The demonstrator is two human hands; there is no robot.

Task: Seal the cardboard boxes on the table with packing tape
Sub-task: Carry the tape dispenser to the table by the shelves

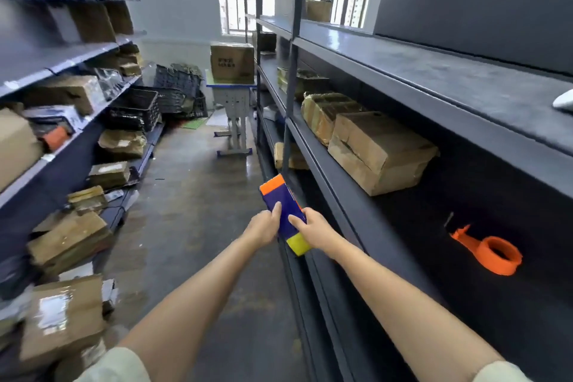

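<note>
Flat blue carton with orange and yellow ends (283,212) is being gripped by left hand (263,226) and right hand (313,228).
Orange plastic tape dispenser (488,253) is being kept on dark right-side shelf (440,304); brown cardboard box (232,62) is being borne by far small desk (233,102).

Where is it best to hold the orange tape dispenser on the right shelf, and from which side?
Probably the round ring of the orange tape dispenser, reaching in from the open front of the shelf; its narrow pointed end sticks out to the left.
</note>
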